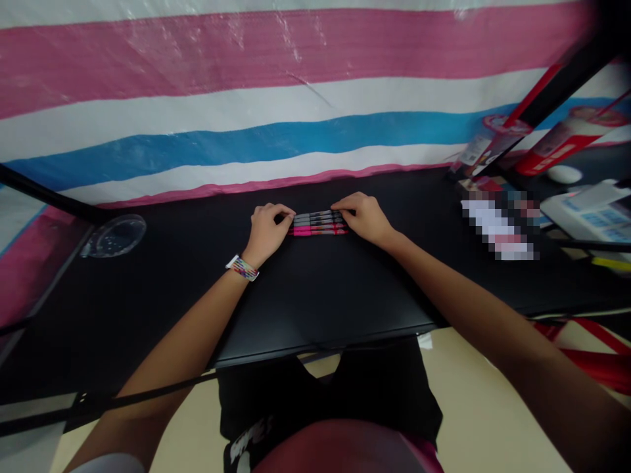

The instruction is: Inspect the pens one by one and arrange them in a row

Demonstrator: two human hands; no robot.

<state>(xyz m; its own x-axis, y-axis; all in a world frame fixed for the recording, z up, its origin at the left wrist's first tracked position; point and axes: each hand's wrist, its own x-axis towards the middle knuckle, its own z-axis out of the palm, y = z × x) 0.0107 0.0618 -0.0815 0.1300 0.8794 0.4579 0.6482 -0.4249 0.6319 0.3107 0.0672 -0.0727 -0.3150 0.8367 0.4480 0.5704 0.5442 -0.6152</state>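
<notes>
Several pens (pixel 318 223) lie side by side in a small row on the black table (pixel 315 289). The rear ones look grey and black, while the front ones are bright pink with red ends. My left hand (pixel 267 230), with a colourful wristband (pixel 242 267) at its wrist, has thumb and fingers closed at the row's left ends. From the other side, my right hand (pixel 363 217) pinches the right ends near the back of the row. The fingers partly cover the pen tips, so which pens are touched is hard to see.
A clear plastic lid (pixel 118 235) lies at the left. Two drink cups with straws, a clear one (pixel 486 148) and a red-and-white one (pixel 566 141), stand back right by a white mouse (pixel 564 174) and packets (pixel 596 210). A striped sheet (pixel 296 125) hangs behind.
</notes>
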